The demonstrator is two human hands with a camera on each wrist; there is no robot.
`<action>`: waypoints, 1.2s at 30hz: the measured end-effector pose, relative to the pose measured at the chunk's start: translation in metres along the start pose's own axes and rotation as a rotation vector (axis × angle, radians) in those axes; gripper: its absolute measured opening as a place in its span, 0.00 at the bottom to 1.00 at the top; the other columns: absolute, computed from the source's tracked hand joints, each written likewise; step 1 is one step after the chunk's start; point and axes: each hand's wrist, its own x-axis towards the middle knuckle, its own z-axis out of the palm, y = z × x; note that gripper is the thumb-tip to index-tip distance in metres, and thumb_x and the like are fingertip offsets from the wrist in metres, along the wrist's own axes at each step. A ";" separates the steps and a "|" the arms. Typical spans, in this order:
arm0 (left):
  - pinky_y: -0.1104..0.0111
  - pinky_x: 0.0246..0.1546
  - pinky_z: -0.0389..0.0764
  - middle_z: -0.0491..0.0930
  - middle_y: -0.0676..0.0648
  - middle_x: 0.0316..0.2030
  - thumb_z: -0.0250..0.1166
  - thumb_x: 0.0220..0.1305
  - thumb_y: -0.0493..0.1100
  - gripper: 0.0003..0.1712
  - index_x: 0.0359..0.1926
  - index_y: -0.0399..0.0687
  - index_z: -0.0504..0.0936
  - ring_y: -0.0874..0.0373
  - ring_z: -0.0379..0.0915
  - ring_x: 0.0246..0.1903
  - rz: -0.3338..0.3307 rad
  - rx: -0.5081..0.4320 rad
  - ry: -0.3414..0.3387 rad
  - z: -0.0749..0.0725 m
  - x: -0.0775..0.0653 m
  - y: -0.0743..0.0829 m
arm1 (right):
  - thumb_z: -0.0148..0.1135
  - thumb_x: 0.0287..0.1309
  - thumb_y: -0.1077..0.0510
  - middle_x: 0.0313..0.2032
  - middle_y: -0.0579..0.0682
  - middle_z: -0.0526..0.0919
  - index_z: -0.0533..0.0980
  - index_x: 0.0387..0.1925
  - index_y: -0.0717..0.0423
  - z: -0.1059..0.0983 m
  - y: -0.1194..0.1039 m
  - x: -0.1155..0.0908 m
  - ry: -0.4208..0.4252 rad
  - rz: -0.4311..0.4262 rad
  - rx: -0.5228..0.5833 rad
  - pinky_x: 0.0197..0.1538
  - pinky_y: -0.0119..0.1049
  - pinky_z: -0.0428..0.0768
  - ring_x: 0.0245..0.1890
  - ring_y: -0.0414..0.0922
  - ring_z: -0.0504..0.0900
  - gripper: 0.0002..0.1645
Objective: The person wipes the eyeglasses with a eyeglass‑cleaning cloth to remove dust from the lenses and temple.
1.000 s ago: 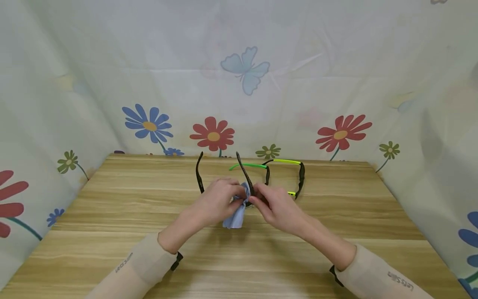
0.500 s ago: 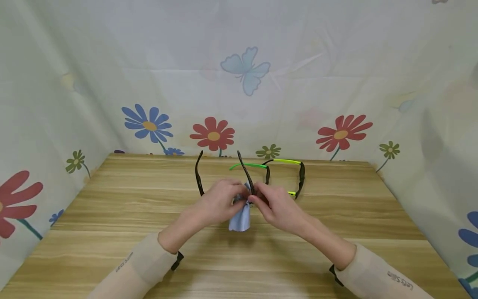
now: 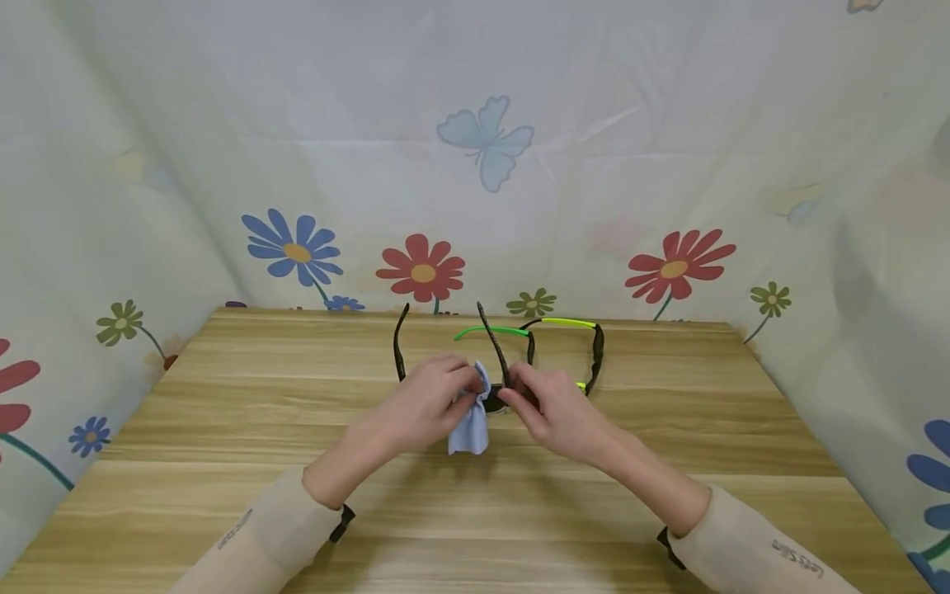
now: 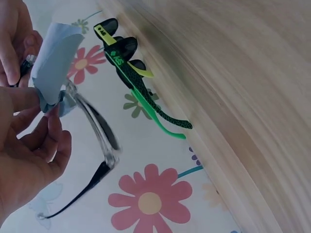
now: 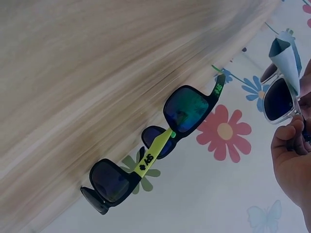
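My left hand (image 3: 426, 403) pinches a light blue cleaning cloth (image 3: 469, 433) over the middle of a pair of sunglasses (image 5: 278, 99). These have a clear frame, dark lenses and black temples, which stand unfolded and point away from me. My right hand (image 3: 558, 414) pinches them at the hinge of the right temple (image 3: 492, 342). Between the two hands a dark lens shows uncovered. The cloth's loose end hangs below my left fingers in the head view, and the left wrist view shows it bunched (image 4: 56, 60) near the bridge. My left hand hides the other lens in the head view.
Beyond my right hand, two more pairs of sunglasses lie on the wooden table (image 3: 668, 462): one with green temples (image 3: 493, 329), the other with yellow temples (image 3: 567, 322). A floral curtain (image 3: 334, 124) hangs behind the table and along both sides.
My left hand has shifted the cloth slightly left, away from my right hand, baring the dark lens. The sunglasses have moved slightly right; my right hand keeps its grip.
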 end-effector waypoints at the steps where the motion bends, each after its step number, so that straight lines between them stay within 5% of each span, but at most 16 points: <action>1: 0.62 0.45 0.81 0.82 0.49 0.40 0.67 0.69 0.33 0.02 0.41 0.42 0.85 0.56 0.78 0.42 -0.009 -0.006 0.012 -0.001 -0.001 0.000 | 0.62 0.71 0.64 0.21 0.36 0.69 0.73 0.34 0.52 -0.001 0.000 -0.001 -0.001 0.006 -0.001 0.22 0.29 0.66 0.18 0.31 0.64 0.09; 7: 0.62 0.44 0.81 0.81 0.48 0.38 0.68 0.67 0.32 0.03 0.40 0.41 0.83 0.53 0.77 0.42 -0.081 0.059 0.081 -0.008 -0.007 -0.001 | 0.62 0.71 0.64 0.21 0.36 0.66 0.71 0.32 0.49 -0.006 0.004 -0.006 0.015 0.040 -0.028 0.22 0.30 0.65 0.18 0.32 0.63 0.12; 12: 0.59 0.45 0.80 0.80 0.45 0.37 0.68 0.67 0.32 0.01 0.39 0.38 0.83 0.50 0.76 0.40 -0.129 0.200 0.052 -0.010 -0.011 0.001 | 0.62 0.71 0.64 0.21 0.37 0.67 0.72 0.32 0.50 -0.010 0.006 -0.007 0.041 0.043 -0.045 0.22 0.30 0.66 0.17 0.35 0.64 0.11; 21: 0.57 0.48 0.81 0.83 0.41 0.40 0.69 0.66 0.34 0.03 0.39 0.38 0.85 0.47 0.79 0.44 -0.113 0.414 -0.027 -0.005 -0.017 0.006 | 0.60 0.73 0.63 0.22 0.37 0.69 0.74 0.35 0.53 -0.011 0.007 -0.008 0.038 0.055 -0.031 0.21 0.30 0.67 0.17 0.36 0.66 0.07; 28: 0.56 0.50 0.77 0.84 0.41 0.47 0.75 0.60 0.36 0.14 0.46 0.39 0.87 0.47 0.79 0.49 -0.120 0.538 -0.083 -0.003 -0.017 0.012 | 0.60 0.71 0.65 0.22 0.37 0.68 0.72 0.34 0.52 -0.009 0.006 -0.007 0.069 -0.014 -0.057 0.21 0.29 0.66 0.18 0.32 0.64 0.09; 36: 0.57 0.52 0.74 0.85 0.43 0.46 0.77 0.57 0.39 0.17 0.47 0.41 0.87 0.48 0.79 0.48 -0.086 0.633 -0.079 -0.003 -0.019 0.013 | 0.60 0.71 0.64 0.22 0.37 0.68 0.72 0.34 0.51 -0.010 0.000 -0.008 0.043 0.011 -0.062 0.21 0.30 0.67 0.18 0.34 0.65 0.08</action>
